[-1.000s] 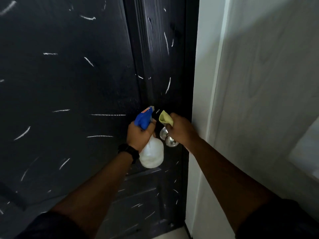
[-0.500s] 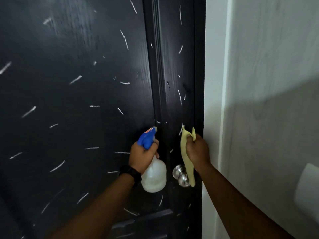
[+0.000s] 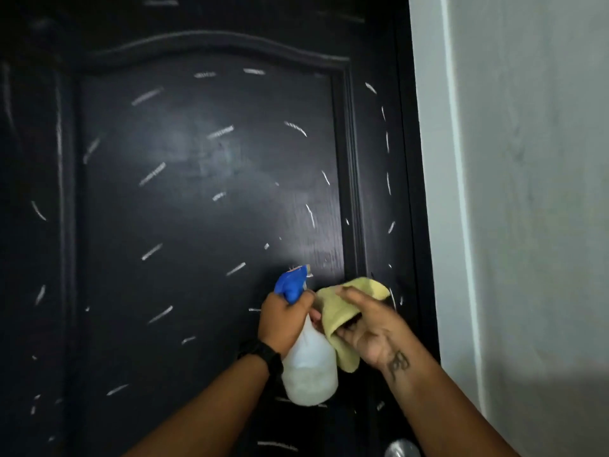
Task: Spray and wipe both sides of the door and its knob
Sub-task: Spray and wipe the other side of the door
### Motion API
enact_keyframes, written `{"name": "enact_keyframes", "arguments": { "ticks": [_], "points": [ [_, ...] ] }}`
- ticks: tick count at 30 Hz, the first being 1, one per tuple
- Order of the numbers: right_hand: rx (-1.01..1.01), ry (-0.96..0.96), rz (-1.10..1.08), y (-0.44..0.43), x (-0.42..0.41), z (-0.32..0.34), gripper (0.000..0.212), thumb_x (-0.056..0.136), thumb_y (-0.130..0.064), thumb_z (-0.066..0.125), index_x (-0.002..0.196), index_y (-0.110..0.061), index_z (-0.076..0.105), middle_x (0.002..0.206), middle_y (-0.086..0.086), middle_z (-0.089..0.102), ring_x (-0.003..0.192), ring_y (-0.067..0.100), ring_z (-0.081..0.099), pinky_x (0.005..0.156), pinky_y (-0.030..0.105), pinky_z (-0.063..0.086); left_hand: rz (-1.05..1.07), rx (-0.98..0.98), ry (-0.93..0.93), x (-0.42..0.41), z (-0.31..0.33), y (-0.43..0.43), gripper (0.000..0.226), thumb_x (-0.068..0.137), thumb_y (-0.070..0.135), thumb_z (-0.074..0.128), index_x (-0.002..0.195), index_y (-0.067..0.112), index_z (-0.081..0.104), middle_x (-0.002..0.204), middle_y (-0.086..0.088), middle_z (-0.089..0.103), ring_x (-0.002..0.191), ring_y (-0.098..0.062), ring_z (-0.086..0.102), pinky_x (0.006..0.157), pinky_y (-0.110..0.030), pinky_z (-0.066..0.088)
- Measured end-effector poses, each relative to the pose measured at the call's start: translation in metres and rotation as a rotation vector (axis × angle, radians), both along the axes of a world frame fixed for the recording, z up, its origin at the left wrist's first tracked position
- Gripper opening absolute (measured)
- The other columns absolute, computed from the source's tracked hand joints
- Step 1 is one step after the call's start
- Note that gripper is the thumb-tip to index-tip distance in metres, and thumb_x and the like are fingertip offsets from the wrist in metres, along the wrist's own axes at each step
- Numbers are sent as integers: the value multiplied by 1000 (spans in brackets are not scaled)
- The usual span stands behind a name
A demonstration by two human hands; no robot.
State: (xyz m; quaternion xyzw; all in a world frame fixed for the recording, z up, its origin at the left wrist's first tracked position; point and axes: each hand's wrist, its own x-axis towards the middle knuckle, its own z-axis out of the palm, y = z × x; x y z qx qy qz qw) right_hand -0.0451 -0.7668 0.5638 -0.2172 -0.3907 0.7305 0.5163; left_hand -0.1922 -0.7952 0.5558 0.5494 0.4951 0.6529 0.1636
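The left hand (image 3: pixel 285 319) is closed round the neck of the spray bottle (image 3: pixel 309 374), whose blue head points up at the black door (image 3: pixel 197 192); the door panel carries scattered pale streaks. The right hand (image 3: pixel 370 329) holds the yellow cloth (image 3: pixel 339 313) between thumb and loosely bent fingers, just beside the bottle and in front of the door's right-hand edge. The metal knob (image 3: pixel 400 449) shows at the bottom of the view, below both hands and apart from them.

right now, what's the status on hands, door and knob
Left hand grips spray bottle, right hand holds yellow cloth. Door streaked white. Knob at bottom edge, untouched. Nothing in the way.
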Motion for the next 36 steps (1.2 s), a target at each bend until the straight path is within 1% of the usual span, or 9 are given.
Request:
{"name": "enact_keyframes", "arguments": {
  "ticks": [4,7,10,15,20,25,29,32,36],
  "points": [
    [-11,119,-35,-18,-33,30,29,87,9,53,116,13,57,105,35,66,96,47,67,70,52,60,8,25,35,-25,47,-13,26,77,30,63,67,9,73,65,-14,74,74,-41,71,83,-54,58],
    [-12,170,-118,-32,-65,70,24,88,3,58,111,6,61,98,31,69,78,40,70,56,46,58,13,57,100,-46,94,-26,25,74,32,62,63,11,71,65,-13,74,71,-40,70,82,-53,59],
    [62,214,-201,-45,-87,117,16,93,-17,65,97,-2,65,83,22,70,71,34,69,69,51,57,-10,112,132,-61,143,-35,17,83,22,63,73,9,66,63,-17,73,61,-34,66,76,-54,61],
    [167,251,-326,-41,-109,193,34,97,-40,57,102,-7,61,95,20,69,85,35,69,85,56,55,-53,228,165,-78,226,-41,12,84,17,63,74,10,64,59,-18,69,54,-28,62,72,-47,60],
    [313,96,-340,-31,-111,252,31,85,-12,59,112,2,60,99,26,70,90,39,70,87,57,53,-142,240,135,-80,285,-33,17,86,20,65,72,11,65,54,-15,63,45,-24,59,70,-38,56],
    [422,131,-498,-20,-101,293,11,84,-3,66,92,-1,59,96,22,68,88,38,68,86,57,54,-225,249,81,-70,330,-15,12,85,16,67,80,6,65,56,-7,62,43,-19,59,56,-27,52],
    [495,182,-535,-1,-89,326,29,91,-2,59,119,3,59,109,22,67,93,36,68,80,52,57,-269,307,113,-55,358,-4,7,84,2,63,90,1,60,58,-10,57,41,-18,55,48,-24,51],
    [543,146,-583,9,-70,350,25,94,-5,54,119,0,57,107,15,64,85,29,63,63,40,53,-297,297,154,-50,381,4,10,84,1,61,93,2,58,61,-13,56,43,-20,57,51,-29,55],
    [609,76,-708,27,-44,382,30,93,-8,56,122,-1,57,104,12,64,77,24,61,68,37,51,-279,322,182,-47,411,10,10,84,2,61,93,2,57,65,-12,57,41,-17,58,48,-25,53]
  ]
}}
